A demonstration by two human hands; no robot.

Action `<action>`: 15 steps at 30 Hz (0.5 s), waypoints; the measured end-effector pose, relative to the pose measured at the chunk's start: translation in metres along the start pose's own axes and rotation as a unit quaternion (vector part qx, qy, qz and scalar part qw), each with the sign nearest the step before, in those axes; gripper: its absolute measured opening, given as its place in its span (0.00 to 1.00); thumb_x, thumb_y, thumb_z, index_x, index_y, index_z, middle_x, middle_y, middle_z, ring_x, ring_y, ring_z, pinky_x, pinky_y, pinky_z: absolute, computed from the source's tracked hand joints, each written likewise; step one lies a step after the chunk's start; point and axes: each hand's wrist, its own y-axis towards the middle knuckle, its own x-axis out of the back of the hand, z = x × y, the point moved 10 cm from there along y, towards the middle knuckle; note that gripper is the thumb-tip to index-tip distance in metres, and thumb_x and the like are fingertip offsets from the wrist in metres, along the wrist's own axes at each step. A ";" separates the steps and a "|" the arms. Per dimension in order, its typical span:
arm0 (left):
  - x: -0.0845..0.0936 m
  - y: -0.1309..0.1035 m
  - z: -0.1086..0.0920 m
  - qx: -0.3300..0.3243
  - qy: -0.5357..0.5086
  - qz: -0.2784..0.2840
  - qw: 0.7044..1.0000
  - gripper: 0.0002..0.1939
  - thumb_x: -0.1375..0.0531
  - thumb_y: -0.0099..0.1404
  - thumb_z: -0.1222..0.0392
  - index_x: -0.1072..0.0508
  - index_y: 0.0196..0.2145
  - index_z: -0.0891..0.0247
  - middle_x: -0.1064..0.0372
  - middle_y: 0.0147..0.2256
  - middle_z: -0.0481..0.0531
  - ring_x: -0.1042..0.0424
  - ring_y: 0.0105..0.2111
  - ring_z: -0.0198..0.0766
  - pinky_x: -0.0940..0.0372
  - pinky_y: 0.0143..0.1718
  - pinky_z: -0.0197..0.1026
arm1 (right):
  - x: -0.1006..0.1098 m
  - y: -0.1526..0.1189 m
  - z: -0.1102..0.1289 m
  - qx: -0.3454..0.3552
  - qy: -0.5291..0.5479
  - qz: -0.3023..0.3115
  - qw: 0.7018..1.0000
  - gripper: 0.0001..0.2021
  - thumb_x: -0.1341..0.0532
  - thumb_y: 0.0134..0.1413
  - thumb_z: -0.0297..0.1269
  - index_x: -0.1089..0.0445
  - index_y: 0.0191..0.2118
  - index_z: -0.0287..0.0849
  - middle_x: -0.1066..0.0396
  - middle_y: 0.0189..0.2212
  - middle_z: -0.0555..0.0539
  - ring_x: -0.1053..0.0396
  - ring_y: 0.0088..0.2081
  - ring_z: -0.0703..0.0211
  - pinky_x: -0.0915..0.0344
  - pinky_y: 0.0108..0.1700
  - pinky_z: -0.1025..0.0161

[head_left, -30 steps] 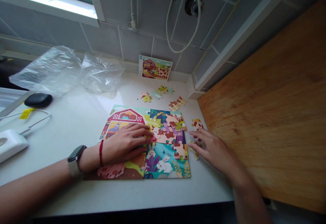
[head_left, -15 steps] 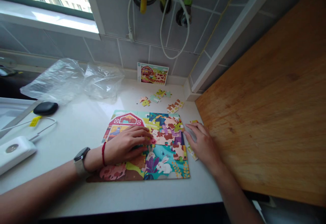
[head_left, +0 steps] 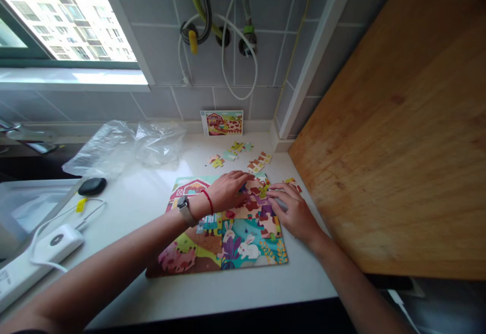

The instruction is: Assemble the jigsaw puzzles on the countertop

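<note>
A farm jigsaw puzzle lies on the counter, partly assembled, with a red barn, white rabbits and a spotted cow. My left hand rests over its upper middle, palm down and fingers stretched to the right across the cow pieces. At the right edge, my right hand has thumb and index finger close together on a green-and-brown puzzle piece. A cow-patterned piece sits on top of the teal part below. Under my right hand something grey is partly hidden.
Loose puzzle pieces lie behind the puzzle, and more beside my right hand. A picture card leans on the wall. Plastic wrapping, a black case and a power strip are left. A wooden panel borders the right.
My left hand has slid right and away from me, from the barn to the cow pieces. My right hand has shifted slightly, its fingertips now at the puzzle's edge. The view has tilted upward.
</note>
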 end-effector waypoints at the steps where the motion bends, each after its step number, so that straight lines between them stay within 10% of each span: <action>1: -0.003 0.004 0.004 0.012 -0.003 -0.004 1.000 0.28 0.34 0.67 0.63 0.33 0.63 0.65 0.27 0.57 0.65 0.27 0.57 0.56 0.30 0.58 0.60 | 0.000 0.000 0.000 -0.002 0.002 0.001 1.000 0.10 0.41 0.68 0.33 0.22 0.46 0.47 0.24 0.49 0.42 0.28 0.53 0.48 0.35 0.62 0.44; 15: 0.010 -0.002 -0.001 -0.043 -0.117 -0.065 0.990 0.29 0.39 0.67 0.68 0.36 0.65 0.59 0.29 0.59 0.60 0.27 0.58 0.48 0.29 0.61 0.52 | 0.014 0.000 -0.021 -0.095 0.078 -0.079 0.989 0.10 0.40 0.67 0.39 0.23 0.48 0.46 0.23 0.46 0.41 0.26 0.50 0.48 0.27 0.50 0.51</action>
